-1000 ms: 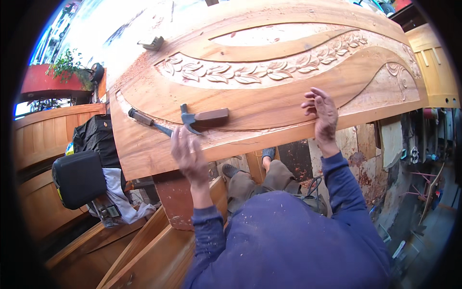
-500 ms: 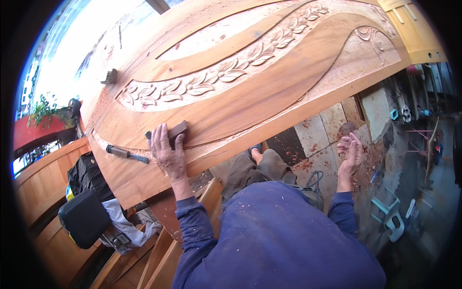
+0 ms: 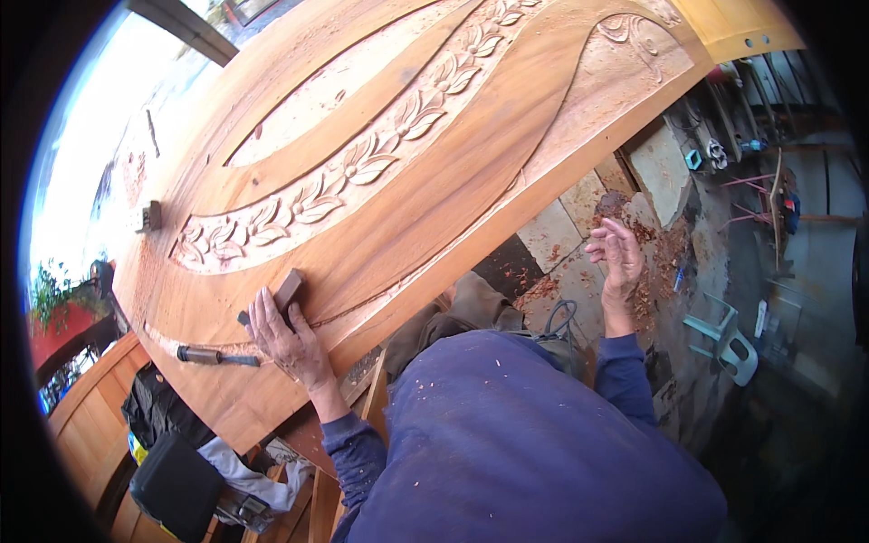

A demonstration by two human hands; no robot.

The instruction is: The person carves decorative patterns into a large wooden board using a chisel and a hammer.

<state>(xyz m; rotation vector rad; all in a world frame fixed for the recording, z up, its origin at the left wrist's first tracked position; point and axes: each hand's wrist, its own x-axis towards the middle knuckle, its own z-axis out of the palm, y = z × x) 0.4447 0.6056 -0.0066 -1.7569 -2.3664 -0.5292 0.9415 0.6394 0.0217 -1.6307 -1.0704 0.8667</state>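
A large carved wooden panel (image 3: 434,204) lies in front of me, with a band of raised leaves and flowers (image 3: 367,160) between smooth curved borders. On its near left part, my left hand (image 3: 288,344) is closed around a dark brown wooden block (image 3: 290,288), thumb on one side and fingers along the other. The block rests on the panel beside a carved groove. A chisel (image 3: 215,356) with a brown handle lies just left of that hand. My right hand (image 3: 618,267) hangs in the air off the panel's near edge, fingers loosely bent and apart, holding nothing.
A small dark block (image 3: 148,216) sits at the panel's far left edge. Wood shavings (image 3: 641,217) litter the tiled floor. A pale green plastic stool (image 3: 724,339) stands at right. Lower left are a black case (image 3: 176,478), a dark bag (image 3: 163,403) and wooden boards (image 3: 90,398).
The view has turned, so the panel appears rotated and shifted left. My left hand stays on the block at about the same spot; my right hand stays raised and empty.
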